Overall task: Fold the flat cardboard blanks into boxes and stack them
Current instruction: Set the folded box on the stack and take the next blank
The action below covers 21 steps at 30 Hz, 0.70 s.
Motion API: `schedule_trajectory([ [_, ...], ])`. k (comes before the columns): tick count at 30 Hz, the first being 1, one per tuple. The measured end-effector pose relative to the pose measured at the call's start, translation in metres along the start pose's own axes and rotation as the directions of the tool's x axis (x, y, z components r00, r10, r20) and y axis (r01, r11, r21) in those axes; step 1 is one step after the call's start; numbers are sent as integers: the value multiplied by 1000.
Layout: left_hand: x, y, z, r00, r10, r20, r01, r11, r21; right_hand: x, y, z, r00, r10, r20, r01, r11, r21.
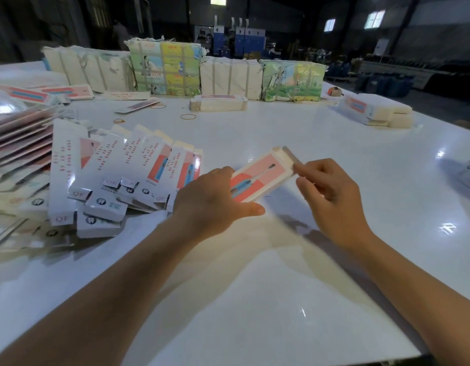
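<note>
while held just above the white table (255, 299), box (257, 178) ran near-left to far-right between hands; left hand (212, 196) gripped near end, right hand (331, 196) pinched far-end flap (290, 154), nearer that open end.

A: Cam pos?
B: Only one view, head-worn, wide-angle. Looks fwd and down across the table (294, 260), both forearms entering from bottom of frame.
A: How close?
B: Near. Hands mid-frame, far wall at top.
</note>
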<state>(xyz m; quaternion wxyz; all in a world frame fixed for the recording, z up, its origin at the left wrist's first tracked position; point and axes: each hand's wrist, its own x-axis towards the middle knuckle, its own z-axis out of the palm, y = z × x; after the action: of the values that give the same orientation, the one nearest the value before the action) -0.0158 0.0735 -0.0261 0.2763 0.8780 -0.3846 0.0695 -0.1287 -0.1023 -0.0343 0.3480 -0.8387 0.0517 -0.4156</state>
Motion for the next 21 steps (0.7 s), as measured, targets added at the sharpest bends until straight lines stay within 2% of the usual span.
schedule_trajectory([
  [2, 0, 2, 2, 1000, -12, -9, 12, 1000, 26, -1, -3, 3, 999, 17, 44, -18, 1000, 21],
  [6, -1, 4, 3, 1000, -26, -13, 27, 998, 57, 2, -6, 3, 982, 178, 58, -187, 949, 255],
  [9, -3, 7, 5, 1000, 11, -15, -9, 986, 165, 5, -5, 2, 961, 266, 82, -277, 892, 357],
  [13, -3, 13, 8, 997, 68, -24, -57, 944, 326, 5, 4, 6, 927, 322, 193, -359, 912, 201],
  [19, -6, 16, 9, 997, 71, 9, -70, 939, 337, 3, 3, 8, 952, 238, 191, -252, 966, 53],
  [21, -7, 16, 8, 997, 77, 27, -82, 940, 330, 4, 1, 7, 947, 234, 218, -255, 964, 72],
])
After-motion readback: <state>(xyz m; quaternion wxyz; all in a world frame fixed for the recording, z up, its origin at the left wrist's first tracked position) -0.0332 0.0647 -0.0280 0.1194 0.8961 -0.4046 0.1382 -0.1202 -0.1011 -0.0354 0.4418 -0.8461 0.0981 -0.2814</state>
